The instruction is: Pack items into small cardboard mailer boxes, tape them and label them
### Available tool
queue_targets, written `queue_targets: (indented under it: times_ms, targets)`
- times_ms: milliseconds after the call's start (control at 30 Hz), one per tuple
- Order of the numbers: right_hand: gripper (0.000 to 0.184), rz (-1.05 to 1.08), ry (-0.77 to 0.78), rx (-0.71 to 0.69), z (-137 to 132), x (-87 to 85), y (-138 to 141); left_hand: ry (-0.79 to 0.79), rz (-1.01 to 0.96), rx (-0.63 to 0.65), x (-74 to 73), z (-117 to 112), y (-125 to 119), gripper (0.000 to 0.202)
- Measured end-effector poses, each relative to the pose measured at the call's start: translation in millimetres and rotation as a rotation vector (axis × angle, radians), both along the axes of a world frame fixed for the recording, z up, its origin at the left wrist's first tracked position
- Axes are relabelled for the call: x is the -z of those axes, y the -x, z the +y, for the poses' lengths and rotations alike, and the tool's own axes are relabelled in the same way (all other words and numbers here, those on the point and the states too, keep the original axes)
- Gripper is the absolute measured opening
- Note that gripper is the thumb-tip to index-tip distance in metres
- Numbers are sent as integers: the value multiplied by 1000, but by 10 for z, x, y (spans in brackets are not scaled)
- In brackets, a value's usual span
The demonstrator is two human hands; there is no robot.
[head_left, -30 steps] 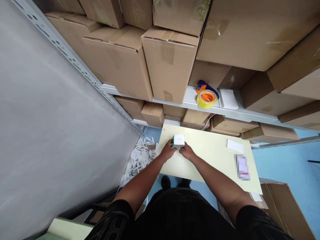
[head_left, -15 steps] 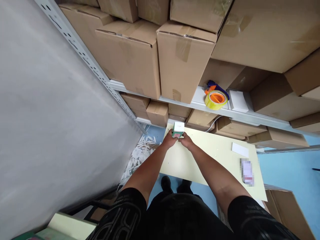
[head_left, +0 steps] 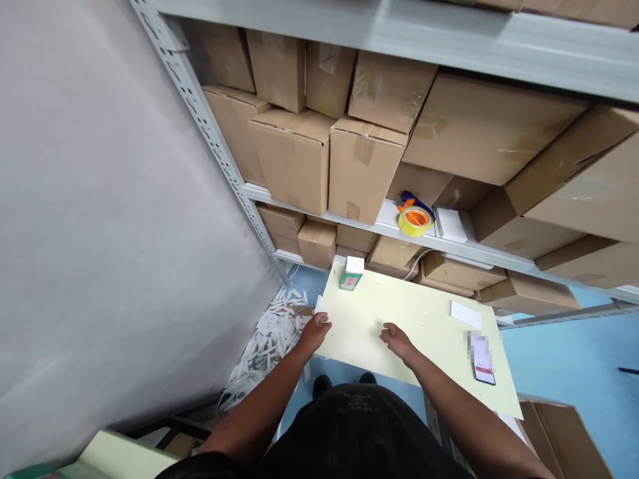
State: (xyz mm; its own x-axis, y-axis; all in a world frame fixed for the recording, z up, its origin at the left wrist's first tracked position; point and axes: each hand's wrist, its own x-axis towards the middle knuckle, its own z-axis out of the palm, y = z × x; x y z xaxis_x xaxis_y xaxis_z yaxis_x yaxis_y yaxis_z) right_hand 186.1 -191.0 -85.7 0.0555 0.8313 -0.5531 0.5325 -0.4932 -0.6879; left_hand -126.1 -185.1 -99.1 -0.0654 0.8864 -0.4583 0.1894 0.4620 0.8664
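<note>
My left hand [head_left: 315, 332] is at the table's left edge, its fingers closed around what looks like a small white paper scrap [head_left: 320, 305] poking out above them. Over the middle of the table my right hand [head_left: 398, 338] hovers, holding nothing, its fingers loosely curled and apart. Beyond both hands, a small green and white box [head_left: 351, 273] stands upright near the far left corner of the pale yellow table [head_left: 367, 322]. Neither hand touches the box.
A phone [head_left: 482, 359] and a white flat box [head_left: 466, 315] lie on the table's right side. Behind, a shelf holds cardboard boxes [head_left: 367, 166] and a tape dispenser [head_left: 416, 218]. White paper strips [head_left: 272, 332] cover the floor at left, beside the wall [head_left: 124, 233].
Both hands have let go of the green and white box, which now stands on the table. They have drawn back toward me and apart. The view has tilted up.
</note>
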Motion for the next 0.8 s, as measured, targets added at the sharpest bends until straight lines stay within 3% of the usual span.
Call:
queue_targets:
  times_ms: [100, 233, 467, 567, 667, 800]
  targets:
    - [45, 116, 29, 37, -112, 9, -202, 0, 8, -48, -63, -347, -24, 38]
    - [43, 224, 30, 44, -58, 20, -434, -13, 13, -121, -175, -644, -222, 42]
    - [42, 273, -14, -118, 122, -34, -786, -50, 28, -257, -405, -886, -835, 45]
    - [35, 218, -127, -206, 179, -132, -959, -61, 36, -275, -453, -945, -1057, 45]
    - [25, 79, -446, -292, 387, -512, -1097, -89, 41, -267, -482, -978, -1199, 45]
    - [30, -190, -987, -304, 1044, -1489, -1100, -110, 66, -244, -524, -969, -1296, 40]
